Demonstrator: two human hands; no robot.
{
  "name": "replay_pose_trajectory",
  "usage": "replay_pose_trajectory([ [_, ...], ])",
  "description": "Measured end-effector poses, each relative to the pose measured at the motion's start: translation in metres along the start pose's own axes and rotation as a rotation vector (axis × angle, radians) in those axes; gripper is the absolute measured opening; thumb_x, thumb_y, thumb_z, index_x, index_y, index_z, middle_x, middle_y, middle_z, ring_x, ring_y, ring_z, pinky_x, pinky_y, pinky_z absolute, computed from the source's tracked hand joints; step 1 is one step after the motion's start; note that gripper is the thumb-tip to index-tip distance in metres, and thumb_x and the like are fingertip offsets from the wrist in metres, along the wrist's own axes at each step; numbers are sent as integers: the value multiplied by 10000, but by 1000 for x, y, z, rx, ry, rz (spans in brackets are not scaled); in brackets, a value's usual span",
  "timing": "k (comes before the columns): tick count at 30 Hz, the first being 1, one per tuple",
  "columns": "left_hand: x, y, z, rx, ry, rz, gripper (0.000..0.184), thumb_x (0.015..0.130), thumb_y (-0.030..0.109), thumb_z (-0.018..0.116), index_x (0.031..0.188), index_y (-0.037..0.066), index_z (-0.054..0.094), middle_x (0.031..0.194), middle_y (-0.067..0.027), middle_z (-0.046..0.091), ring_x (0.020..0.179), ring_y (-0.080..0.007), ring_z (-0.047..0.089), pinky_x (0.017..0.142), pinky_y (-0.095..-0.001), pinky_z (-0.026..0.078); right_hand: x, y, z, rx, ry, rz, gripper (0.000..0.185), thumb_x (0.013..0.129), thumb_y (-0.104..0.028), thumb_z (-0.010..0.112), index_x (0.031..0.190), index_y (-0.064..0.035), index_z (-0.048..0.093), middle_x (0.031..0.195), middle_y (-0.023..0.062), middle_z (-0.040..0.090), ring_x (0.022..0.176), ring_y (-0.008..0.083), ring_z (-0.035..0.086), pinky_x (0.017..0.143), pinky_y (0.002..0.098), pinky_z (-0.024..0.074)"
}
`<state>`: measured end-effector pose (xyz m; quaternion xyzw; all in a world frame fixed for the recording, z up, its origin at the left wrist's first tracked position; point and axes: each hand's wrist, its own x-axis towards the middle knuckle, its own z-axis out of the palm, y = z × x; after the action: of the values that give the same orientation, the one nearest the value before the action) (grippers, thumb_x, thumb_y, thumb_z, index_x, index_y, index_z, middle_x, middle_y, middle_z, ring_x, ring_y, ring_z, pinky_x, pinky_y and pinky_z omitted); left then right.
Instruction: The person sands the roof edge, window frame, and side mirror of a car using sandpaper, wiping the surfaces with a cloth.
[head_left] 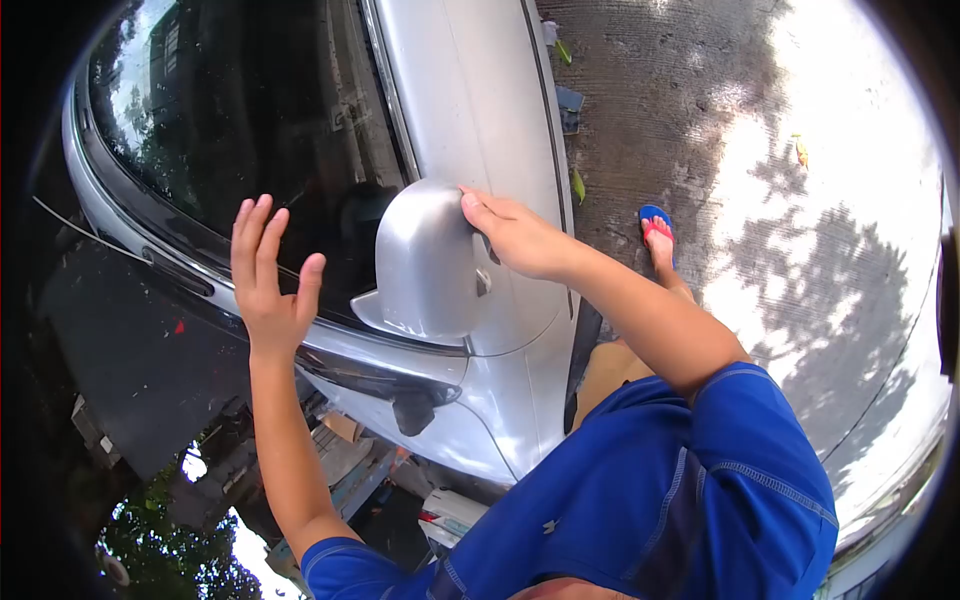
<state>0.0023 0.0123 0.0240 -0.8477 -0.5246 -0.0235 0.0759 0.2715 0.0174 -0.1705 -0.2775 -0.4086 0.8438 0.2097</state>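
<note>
A silver car side mirror [425,265] sticks out from the silver car body [470,90]. My right hand [515,235] is closed on the mirror's edge, with the thumb against the housing rim; the other fingers are mostly hidden. To the mirror's left, my left hand [272,285] is raised with fingers and thumb apart and nothing in it. Behind it lies the dark car window glass [250,120], which shows reflections.
Concrete ground [640,100] with patches of sun and shade runs along the car. My foot in a blue and red flip-flop [657,228] stands on it. A few leaves [579,186] lie near the car's side. Trees [150,540] and clutter appear at lower left.
</note>
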Motion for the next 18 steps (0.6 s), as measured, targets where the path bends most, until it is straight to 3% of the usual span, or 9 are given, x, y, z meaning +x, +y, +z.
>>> replay_pose_trajectory([
  [2,36,51,20,-137,-357,127,611,939,246,748,1478,4,593,1519,-204,588,1466,-380,520,1234,-491,407,-12,18,-15,89,-31,152,620,1191,-454,341,1679,-76,391,1675,124,459,1555,242,397,1276,399,298],
  [4,53,83,62,-100,-434,156,572,931,290,713,1402,-23,630,1411,-205,646,1393,-362,573,1232,-462,404,-33,46,-29,261,-56,132,599,1187,-439,371,1693,-118,389,1638,81,502,1485,218,455,1236,375,332],
  [6,71,107,77,253,-704,174,615,933,339,709,1416,-28,607,1404,-203,639,1391,-348,566,1235,-477,393,-49,59,-51,343,70,187,556,1191,-362,377,1649,-53,442,1631,55,514,1422,151,513,1192,338,411],
  [7,62,125,88,548,-686,211,655,962,402,662,1444,-37,599,1489,-198,595,1444,-341,523,1263,-450,353,-58,61,-58,300,189,123,541,1188,-333,367,1643,-52,453,1612,52,533,1367,142,538,1156,334,435],
  [9,26,139,80,739,-580,433,679,990,430,615,1479,-39,585,1560,-183,554,1514,-338,454,1296,-464,301,-78,64,-80,63,359,84,538,1180,-351,384,1622,-65,492,1572,44,570,1368,160,539,1143,352,438],
  [12,-72,142,86,665,-488,529,662,1023,417,575,1536,-1,554,1627,-175,500,1579,-328,372,1317,-493,253,-131,54,-103,-47,477,34,570,1167,-444,397,1594,-94,540,1542,50,594,1352,165,559,1114,363,464],
  [15,-171,120,80,440,-177,465,670,1016,398,623,1589,69,517,1670,-164,454,1604,-316,335,1321,-529,229,-188,52,-114,-118,642,-39,590,1153,-473,455,1572,-68,549,1504,79,625,1335,179,607,1123,404,506],
  [17,-269,118,79,146,-178,37,677,972,378,692,1583,137,529,1696,-163,417,1592,-423,327,1304,-548,260,-223,58,-110,-88,748,-77,592,1144,-493,456,1556,-83,564,1473,81,636,1339,193,597,1130,433,472],
  [18,-313,123,71,206,-145,-229,726,951,419,728,1596,167,510,1721,-165,366,1591,-456,310,1298,-548,272,-236,63,-106,-55,796,-92,581,1139,-488,469,1531,-71,570,1457,86,642,1328,201,609,1120,440,488],
])
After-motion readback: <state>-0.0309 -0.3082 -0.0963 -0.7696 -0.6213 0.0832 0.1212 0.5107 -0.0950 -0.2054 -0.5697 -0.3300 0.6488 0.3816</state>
